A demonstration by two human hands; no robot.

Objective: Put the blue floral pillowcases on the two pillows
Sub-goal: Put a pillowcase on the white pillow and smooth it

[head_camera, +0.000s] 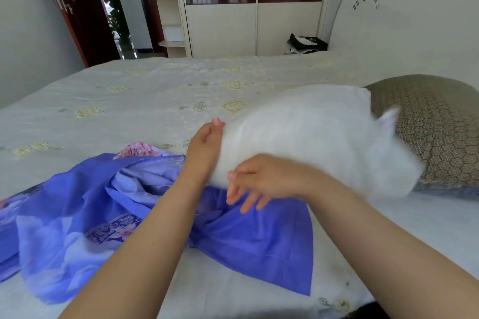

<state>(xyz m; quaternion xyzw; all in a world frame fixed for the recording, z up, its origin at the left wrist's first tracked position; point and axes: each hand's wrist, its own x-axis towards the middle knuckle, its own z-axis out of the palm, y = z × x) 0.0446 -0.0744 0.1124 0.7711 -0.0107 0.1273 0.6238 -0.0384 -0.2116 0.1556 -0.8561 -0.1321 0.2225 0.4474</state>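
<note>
A bare white pillow [311, 134] lies blurred across the middle of the bed, its right end over a second pillow [438, 132] in a tan patterned cover. My left hand [207, 145] presses flat against the white pillow's left end, fingers straight. My right hand [256, 181] hovers at the pillow's near edge with fingers spread and relaxed, holding nothing. The blue floral pillowcases [103, 215] lie crumpled on the bed, in front of and under the pillow's left end and beneath both forearms.
The bed [129, 90] has a pale sheet with small yellow motifs. A white headboard [401, 21] stands at the right. A wardrobe [254, 28], a corner shelf [168, 21] and an open doorway [111, 8] lie beyond. A dark bag [305, 44] sits past the bed.
</note>
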